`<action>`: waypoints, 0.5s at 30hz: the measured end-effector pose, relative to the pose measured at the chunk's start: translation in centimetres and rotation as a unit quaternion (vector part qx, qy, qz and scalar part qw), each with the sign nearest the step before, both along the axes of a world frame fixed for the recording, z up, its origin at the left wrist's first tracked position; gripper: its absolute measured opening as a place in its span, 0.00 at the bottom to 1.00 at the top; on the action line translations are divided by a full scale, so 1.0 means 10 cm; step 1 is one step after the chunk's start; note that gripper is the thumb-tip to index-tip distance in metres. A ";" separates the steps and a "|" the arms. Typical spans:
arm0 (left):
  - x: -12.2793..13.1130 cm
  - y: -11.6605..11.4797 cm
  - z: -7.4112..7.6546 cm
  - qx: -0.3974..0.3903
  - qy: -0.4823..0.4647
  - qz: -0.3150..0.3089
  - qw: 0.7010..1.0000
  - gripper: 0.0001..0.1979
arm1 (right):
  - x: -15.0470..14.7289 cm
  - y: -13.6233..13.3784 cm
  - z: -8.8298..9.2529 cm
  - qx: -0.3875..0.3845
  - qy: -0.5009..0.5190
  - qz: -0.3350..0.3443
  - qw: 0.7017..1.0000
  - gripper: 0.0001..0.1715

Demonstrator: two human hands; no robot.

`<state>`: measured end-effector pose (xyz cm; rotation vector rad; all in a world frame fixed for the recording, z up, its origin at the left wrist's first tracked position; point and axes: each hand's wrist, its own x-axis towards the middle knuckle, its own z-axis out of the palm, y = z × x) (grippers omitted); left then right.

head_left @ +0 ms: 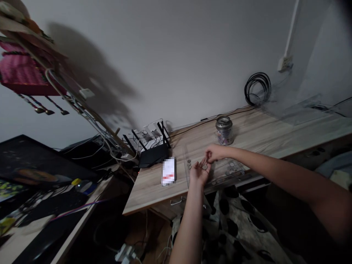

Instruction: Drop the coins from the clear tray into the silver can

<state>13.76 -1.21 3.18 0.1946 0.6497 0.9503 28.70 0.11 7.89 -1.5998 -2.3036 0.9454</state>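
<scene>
My left hand (200, 171) is turned palm up above a clear plastic tray (186, 157), with coins (204, 167) lying in the palm. My right hand (215, 152) reaches in from the right, its fingers pinched together at the left hand's fingertips; what they grip, if anything, is too small to make out. A short row of coins (189, 164) lies left of my left hand. More coins (231, 167) sit loose in the tray under my right forearm. Behind my right hand stands a glass jar (224, 132) with a slotted metal lid.
A phone (168, 171) lies left of the tray on the wooden desk (148, 190). Beyond it is a black router (154, 156) with upright antennas. Coiled black cable (257, 89) leans on the wall. A monitor (49, 157) stands on the left desk.
</scene>
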 end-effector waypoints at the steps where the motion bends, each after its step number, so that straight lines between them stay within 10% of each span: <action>1: 0.00 0.00 0.00 -0.002 -0.001 0.006 1.000 0.12 | -0.03 0.06 0.04 0.010 0.007 -0.001 1.000 0.14; 6: -0.04 0.01 -0.02 -0.008 -0.007 0.070 0.997 0.12 | 0.06 0.12 0.08 0.027 -0.006 0.025 0.999 0.13; 15: -0.03 0.02 -0.08 0.013 -0.012 0.042 0.999 0.10 | 0.15 -0.21 -0.46 -0.084 0.022 0.177 0.980 0.20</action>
